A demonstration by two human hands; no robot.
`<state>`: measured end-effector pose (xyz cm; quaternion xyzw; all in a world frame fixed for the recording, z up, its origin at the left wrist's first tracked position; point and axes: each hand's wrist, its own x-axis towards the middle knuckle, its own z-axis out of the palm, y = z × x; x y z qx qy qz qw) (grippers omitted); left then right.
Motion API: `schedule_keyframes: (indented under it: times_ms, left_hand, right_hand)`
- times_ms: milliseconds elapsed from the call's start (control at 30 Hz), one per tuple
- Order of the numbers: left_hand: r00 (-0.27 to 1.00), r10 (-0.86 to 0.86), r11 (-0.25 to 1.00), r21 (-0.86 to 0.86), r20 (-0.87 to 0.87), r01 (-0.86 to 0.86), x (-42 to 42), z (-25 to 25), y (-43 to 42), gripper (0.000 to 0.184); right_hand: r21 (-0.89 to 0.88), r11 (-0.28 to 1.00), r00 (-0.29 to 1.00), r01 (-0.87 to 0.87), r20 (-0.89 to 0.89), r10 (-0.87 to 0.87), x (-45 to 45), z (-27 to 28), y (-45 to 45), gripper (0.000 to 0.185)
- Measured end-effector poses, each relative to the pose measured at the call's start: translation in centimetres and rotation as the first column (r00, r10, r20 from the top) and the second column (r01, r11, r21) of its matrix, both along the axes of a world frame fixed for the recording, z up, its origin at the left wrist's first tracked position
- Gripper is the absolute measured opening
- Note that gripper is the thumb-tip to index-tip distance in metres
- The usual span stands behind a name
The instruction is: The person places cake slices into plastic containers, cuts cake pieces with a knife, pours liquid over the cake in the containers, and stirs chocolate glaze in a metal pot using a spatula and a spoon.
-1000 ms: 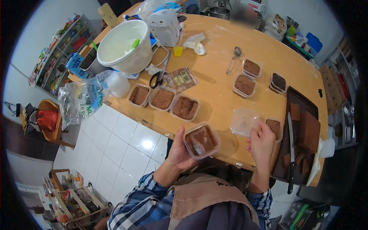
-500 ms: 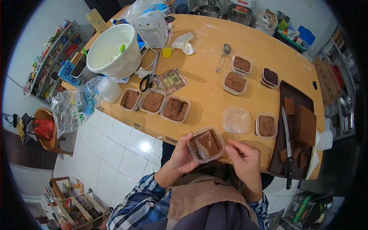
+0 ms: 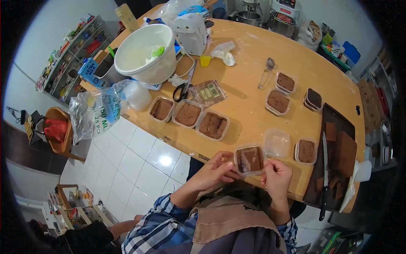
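A clear plastic container of chocolate cake (image 3: 249, 160) is between my two hands at the table's front edge. Whitish patches show on the cake inside it. My left hand (image 3: 215, 171) has its thumb and fingers at the container's left side. My right hand (image 3: 277, 177) pinches the container's right rim, with the fingers curled in. Just behind stands a container with no cake (image 3: 277, 143). To its right is a filled cake container (image 3: 305, 151). Left of my hands, a container of cake with a dented top (image 3: 212, 125) stands in a row with two others.
On the right, a dark tray (image 3: 311, 186) carries a cake block (image 3: 342, 154) and a knife (image 3: 325, 178), its handle past the edge. A white bowl (image 3: 146, 55), scissors (image 3: 181, 92) and a small strainer (image 3: 267, 73) lie farther back. Another person's arm (image 3: 122, 228) shows lower left.
The container has moved right and levelled out. My right fingers have closed on its rim, while my left hand has shifted to its side. The view has turned slightly; another person has appeared lower left.
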<state>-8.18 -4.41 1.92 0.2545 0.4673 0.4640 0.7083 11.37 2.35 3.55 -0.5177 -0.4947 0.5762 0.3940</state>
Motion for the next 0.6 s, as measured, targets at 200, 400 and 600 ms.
schedule_keyframes:
  times_ms: [200, 400, 600]
  left_hand:
    - [0.977, 0.041, 0.994, 0.11, -0.208, -0.018, -4.3, 3.0, -2.4, 0.042]
    - [0.882, 0.454, 0.802, 0.489, -0.123, -0.344, -8.3, 5.1, -4.6, 0.037]
    - [0.571, 0.819, 0.337, 0.765, 0.048, -0.548, -11.3, 8.1, -4.6, 0.025]
  right_hand:
    - [0.013, 1.0, 1.0, 0.007, -0.009, -0.007, -0.8, -0.9, 0.5, 0.016]
    - [0.305, 0.946, 0.985, 0.11, 0.096, -0.145, -1.1, -0.4, -0.3, 0.016]
    - [0.518, 0.853, 0.951, -0.063, 0.29, -0.106, 1.7, -1.0, -1.2, 0.015]
